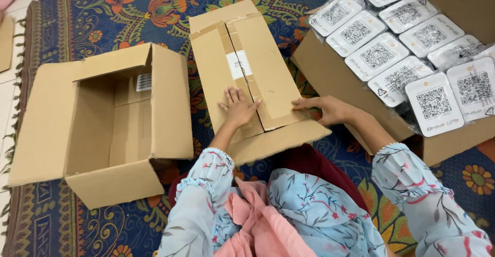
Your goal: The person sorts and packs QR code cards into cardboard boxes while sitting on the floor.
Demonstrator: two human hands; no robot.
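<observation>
Two hands on one taped cardboard box.
The left hand point(238, 107) lies flat, fingers spread, on the closed box point(252, 76) lying on the patterned rug point(134, 9); the right hand point(325, 110) presses open against its right edge. Three cardboard boxes in all: an empty open box point(111, 128) left, a packet-filled box point(330, 76) right.

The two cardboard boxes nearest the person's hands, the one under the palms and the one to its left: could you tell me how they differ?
The middle box has its flaps folded shut, with brown tape and a white label on them; the left box lies on its side with its flaps spread open, its inside in view. Both the left hand and the right hand press on the middle box; no hand touches the left box. Both are plain brown cardboard on the patterned rug.
</observation>
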